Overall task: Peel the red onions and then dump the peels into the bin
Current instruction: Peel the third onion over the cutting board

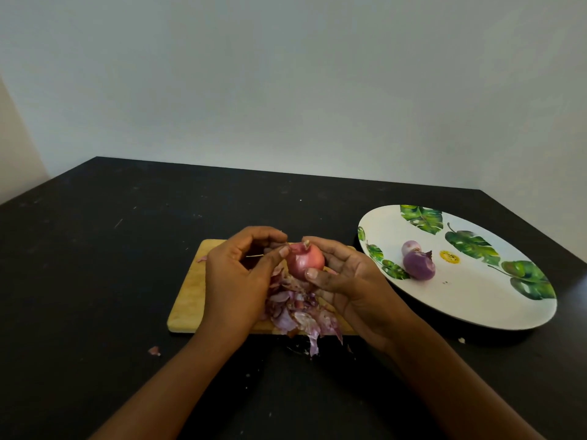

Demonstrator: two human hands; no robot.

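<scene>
Papery red skin on the onion [305, 259], over the board [190, 293]: right hand [346, 281] cups the firm bulb, left hand [238, 274] pinches brittle skin at its tip. Likely tears; grip low.

A wooden board [187, 300] is laid in the middle of the black surface [95, 249], and a white plate [460, 306] with green leaves is set just to its right. A small bit of peel [154, 351] is seen on the surface near the board's front left corner.
</scene>
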